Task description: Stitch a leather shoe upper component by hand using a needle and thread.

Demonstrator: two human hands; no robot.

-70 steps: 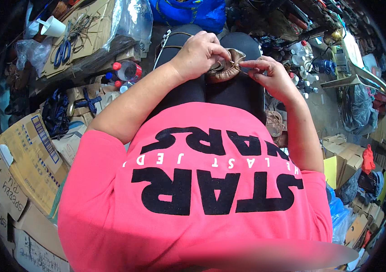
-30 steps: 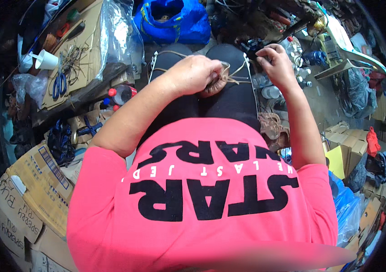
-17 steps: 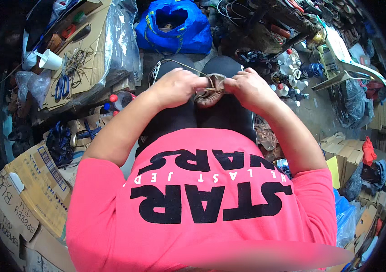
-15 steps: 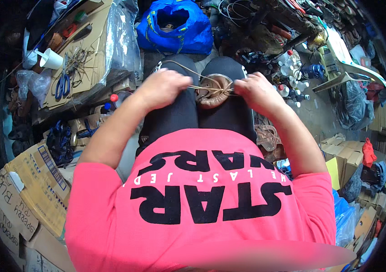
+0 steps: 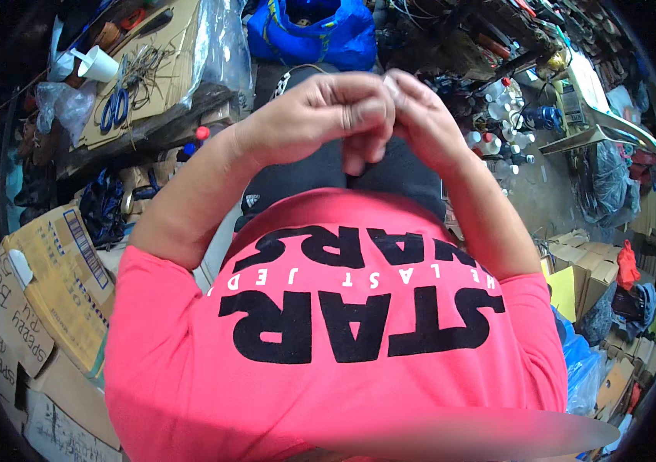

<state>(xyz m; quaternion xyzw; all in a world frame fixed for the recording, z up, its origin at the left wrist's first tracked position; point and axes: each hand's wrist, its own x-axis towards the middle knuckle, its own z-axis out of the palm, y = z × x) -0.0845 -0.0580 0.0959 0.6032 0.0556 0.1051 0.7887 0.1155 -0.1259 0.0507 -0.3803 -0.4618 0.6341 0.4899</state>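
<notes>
My left hand [image 5: 335, 115] and my right hand [image 5: 426, 123] are raised together over my lap, close to the camera, with their fingertips meeting. The left fingers are curled in, thumb pressed toward them. On the right, thumb and fingers are pinched beside the left fingertips. Whatever they grip is hidden from me. A thin tan cord [image 5: 301, 68] curves over my left knee and passes out of sight behind the left hand. Below the hands show my dark trousers [image 5: 297, 173]. The brown leather piece seen earlier on my lap is covered by the hands.
Ahead stands a blue bag [image 5: 320, 38]. At left, a cardboard-covered bench [image 5: 166, 46] bears blue-handled scissors [image 5: 114, 108] and a white cup [image 5: 98, 64]. Several bottles [image 5: 501, 112] are at right. Cardboard boxes [image 5: 54, 285] flank me at left, cardboard pieces [image 5: 586, 262] at right.
My hands, earlier apart and pulling tan cords taut across the brown leather piece, have come together and risen toward the camera. They now hide that piece. The view has shifted slightly.
</notes>
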